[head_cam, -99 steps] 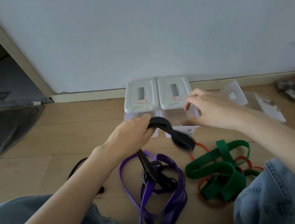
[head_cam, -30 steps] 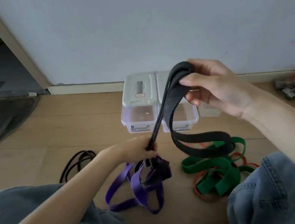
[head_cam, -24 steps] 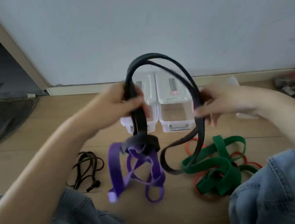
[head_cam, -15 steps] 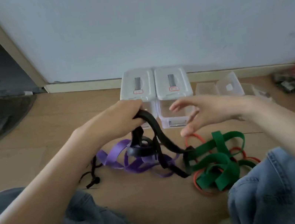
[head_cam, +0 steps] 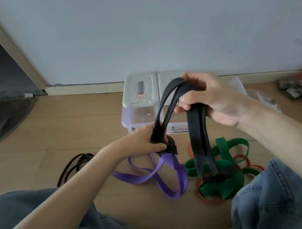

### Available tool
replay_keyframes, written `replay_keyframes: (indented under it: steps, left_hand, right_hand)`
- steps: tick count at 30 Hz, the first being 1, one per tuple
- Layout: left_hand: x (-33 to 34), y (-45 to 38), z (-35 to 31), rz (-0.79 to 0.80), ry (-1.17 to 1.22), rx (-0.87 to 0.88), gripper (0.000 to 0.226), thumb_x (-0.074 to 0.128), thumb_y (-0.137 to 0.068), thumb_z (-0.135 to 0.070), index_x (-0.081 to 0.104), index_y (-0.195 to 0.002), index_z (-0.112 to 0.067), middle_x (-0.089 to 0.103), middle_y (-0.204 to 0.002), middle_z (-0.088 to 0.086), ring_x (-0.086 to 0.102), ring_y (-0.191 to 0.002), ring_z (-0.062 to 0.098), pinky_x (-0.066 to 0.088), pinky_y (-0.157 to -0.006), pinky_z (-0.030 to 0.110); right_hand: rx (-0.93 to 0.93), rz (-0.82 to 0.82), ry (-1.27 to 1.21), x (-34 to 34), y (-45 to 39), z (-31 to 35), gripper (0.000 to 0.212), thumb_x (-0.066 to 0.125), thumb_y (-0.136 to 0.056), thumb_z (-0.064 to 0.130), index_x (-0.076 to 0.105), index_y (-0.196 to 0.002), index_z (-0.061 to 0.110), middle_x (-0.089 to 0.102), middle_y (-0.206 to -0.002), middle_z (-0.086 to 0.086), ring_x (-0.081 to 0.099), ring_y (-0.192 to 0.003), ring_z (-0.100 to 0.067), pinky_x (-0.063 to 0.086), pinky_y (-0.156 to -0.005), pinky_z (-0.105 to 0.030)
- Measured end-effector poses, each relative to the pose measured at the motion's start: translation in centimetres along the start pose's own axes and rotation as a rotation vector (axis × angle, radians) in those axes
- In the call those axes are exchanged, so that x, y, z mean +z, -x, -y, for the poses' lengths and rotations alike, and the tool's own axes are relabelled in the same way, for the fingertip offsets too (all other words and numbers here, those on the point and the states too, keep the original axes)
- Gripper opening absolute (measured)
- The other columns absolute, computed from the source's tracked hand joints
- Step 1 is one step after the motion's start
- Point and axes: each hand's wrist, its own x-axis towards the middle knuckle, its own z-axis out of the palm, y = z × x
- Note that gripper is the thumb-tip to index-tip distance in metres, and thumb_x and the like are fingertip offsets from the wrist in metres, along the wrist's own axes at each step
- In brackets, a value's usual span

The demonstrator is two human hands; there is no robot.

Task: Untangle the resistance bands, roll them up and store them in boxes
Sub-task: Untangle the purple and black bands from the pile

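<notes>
Two hands lift one wide black rubber resistance band off the wooden floor.

Head view: the right hand has its grip closed over the top of the black loop, whose doubled length hangs down onto the tangled green flat band and thin red ring bands. The left hand pinches the band low, at the knot where the purple flat band is caught; its purple loops trail on the floor. Behind stand two lidded clear plastic boxes, shut. Pulling upward now would likely tighten that knot, and the hanging end may snag the green heap and drag it. A thin dark band lies apart at left.
</notes>
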Motion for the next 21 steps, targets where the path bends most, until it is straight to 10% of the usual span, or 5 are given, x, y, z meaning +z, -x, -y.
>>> replay_keyframes:
  steps: [6,11,21]
  left_hand:
    - [-6.3,1.4,-1.2,-0.669,-0.03,0.223,0.025,0.058,-0.085,-0.04,0.053,-0.088,-0.016,0.056,-0.069,-0.005,0.052,-0.064,0.009,0.037,-0.058,0.015]
    - [-2.5,1.3,-1.0,-0.218,-0.441,0.05,0.021,0.053,-0.091,-0.038,0.049,-0.094,-0.018,0.043,-0.065,-0.014,0.047,-0.065,0.013,0.03,-0.058,0.022]
    - [-3.1,1.2,-1.8,-0.479,-0.097,0.074,0.019,0.06,-0.088,-0.029,0.045,-0.085,-0.019,0.056,-0.068,-0.006,0.05,-0.066,0.02,0.033,-0.059,0.03]
  right_hand:
    - [-0.052,-0.062,0.383,-2.5,0.8,2.3,0.032,0.071,-0.066,0.017,0.058,-0.093,0.007,0.064,-0.064,0.003,0.065,-0.063,-0.012,0.054,-0.067,-0.022]
    - [0.253,0.104,0.886,-1.7,0.3,-1.6,0.031,0.078,-0.072,0.018,0.065,-0.099,0.01,0.07,-0.095,-0.008,0.065,-0.092,-0.021,0.05,-0.089,-0.033]
    - [0.196,0.027,0.517,-0.3,-0.5,-1.5,0.026,0.08,-0.064,0.03,0.061,-0.074,0.015,0.045,-0.056,-0.007,0.041,-0.047,-0.015,0.038,-0.051,-0.031]
